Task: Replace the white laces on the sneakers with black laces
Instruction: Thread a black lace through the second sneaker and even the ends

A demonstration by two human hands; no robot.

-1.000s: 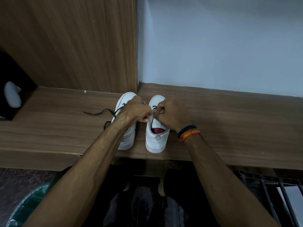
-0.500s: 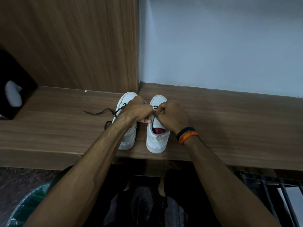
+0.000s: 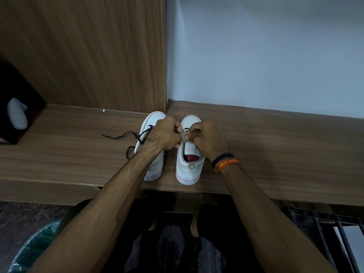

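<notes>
Head view — two white sneakers, one loose black lace, two hands' fingers pinched over the right sneaker.

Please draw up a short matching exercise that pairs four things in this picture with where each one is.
Things:
1. left sneaker
2. right sneaker
3. wristbands
4. loose black lace end

Places:
A. on the right wrist
B. trailing on the wooden shelf, left of the shoes
C. under the left forearm, black lace threaded
D. beneath both hands, red lining showing at its opening

Right pairs: 1-C, 2-D, 3-A, 4-B

The left hand and right hand meet over the right sneaker's tongue, fingers curled; what they pinch is hidden.
</notes>
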